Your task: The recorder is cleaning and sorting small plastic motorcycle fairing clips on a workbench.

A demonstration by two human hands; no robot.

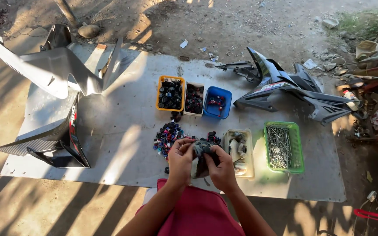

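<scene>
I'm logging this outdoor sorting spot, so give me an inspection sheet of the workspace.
Surface: grey sheet laid on dirt ground, partly shaded.
Job's things: small dark part held between both hands; pile of small parts beside them.
Clutter: orange basket, white tray, blue tub, cream tray, green basket of nails.
Grippers: left hand and right hand both grip the part.
Cables: nothing seen.
Surroundings: grey body panels, black body panels, scrap at right.
</scene>
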